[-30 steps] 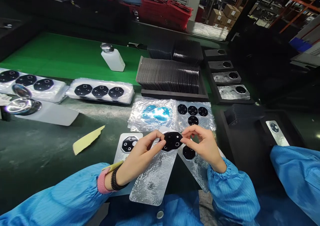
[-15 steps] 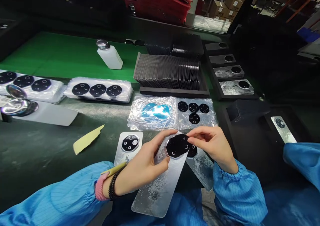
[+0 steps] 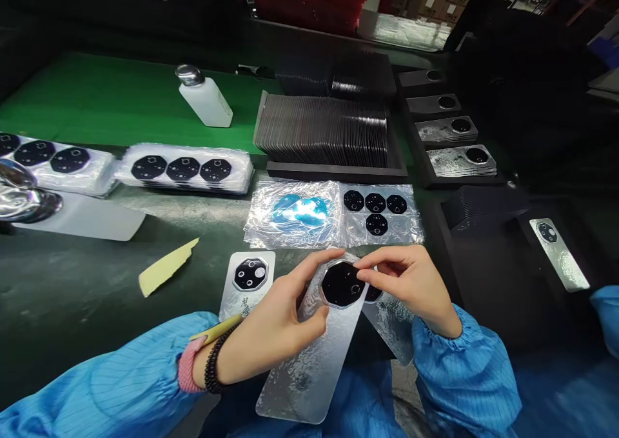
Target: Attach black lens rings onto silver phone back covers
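Note:
My left hand point(image 3: 285, 322) is wrapped around a silver, rippled phone back cover point(image 3: 309, 373), thumb and fingers on either side of its camera area. A black octagonal sticker point(image 3: 341, 286) lies over the metal camera ring near the cover's top. At the sticker's upper right edge, the thumb and index finger of my right hand point(image 3: 411, 283) are pinched together on it. A second silver cover point(image 3: 391, 325) lies partly hidden beneath, towards the right. Left of my hands rests another silver cover point(image 3: 247, 283) with a finished-looking camera panel and dark lettering.
Beyond my hands lie a clear sheet of black octagonal stickers point(image 3: 376, 213) and shiny plastic film point(image 3: 294, 215). Further back stand a rack of dark plates point(image 3: 322, 131) and a white pump bottle point(image 3: 207, 102). Stacked sticker sheets point(image 3: 184, 170) and a yellow paper scrap point(image 3: 167, 267) are leftward.
The black sticker has shifted left and now sits more fully within the camera ring. My right fingers moved slightly left with it. My whole view has shifted a little.

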Demonstrator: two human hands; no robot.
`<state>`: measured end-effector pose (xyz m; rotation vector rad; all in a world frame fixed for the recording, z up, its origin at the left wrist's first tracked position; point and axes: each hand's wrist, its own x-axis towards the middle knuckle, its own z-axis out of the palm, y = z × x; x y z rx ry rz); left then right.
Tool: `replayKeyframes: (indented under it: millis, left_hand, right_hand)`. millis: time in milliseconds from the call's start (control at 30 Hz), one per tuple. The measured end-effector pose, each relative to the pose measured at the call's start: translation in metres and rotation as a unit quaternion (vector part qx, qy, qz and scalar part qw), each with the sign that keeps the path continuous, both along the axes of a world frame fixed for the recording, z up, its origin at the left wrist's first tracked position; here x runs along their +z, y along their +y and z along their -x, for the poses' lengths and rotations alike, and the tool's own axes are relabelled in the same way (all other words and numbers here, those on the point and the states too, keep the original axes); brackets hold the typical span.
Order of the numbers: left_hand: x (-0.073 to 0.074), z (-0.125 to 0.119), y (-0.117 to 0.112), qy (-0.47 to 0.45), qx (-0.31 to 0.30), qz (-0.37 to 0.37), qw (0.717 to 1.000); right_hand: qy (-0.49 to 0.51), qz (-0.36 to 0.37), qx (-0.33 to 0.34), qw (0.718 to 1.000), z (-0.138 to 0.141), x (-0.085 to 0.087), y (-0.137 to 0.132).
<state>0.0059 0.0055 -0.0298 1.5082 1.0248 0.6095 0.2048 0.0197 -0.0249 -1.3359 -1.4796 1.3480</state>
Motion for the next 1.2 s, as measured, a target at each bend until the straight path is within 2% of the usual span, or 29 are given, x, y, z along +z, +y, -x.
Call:
replayKeyframes:
  millis: [533,1200]
  left_hand:
    - [-0.0060,0.0030,-0.0020,-0.015,0.022,-0.017,1.000]
    - [-0.0026,0.0013,-0.0021,-0.016,0.021,-0.007,1.000]
  right_hand:
    - [-0.010,-0.001,-0.018,1.000,0.0028,0.0013,-0.0007]
    - [-0.016,-0.029,-0.033,0.999,0.0044,0.0014,-0.0027]
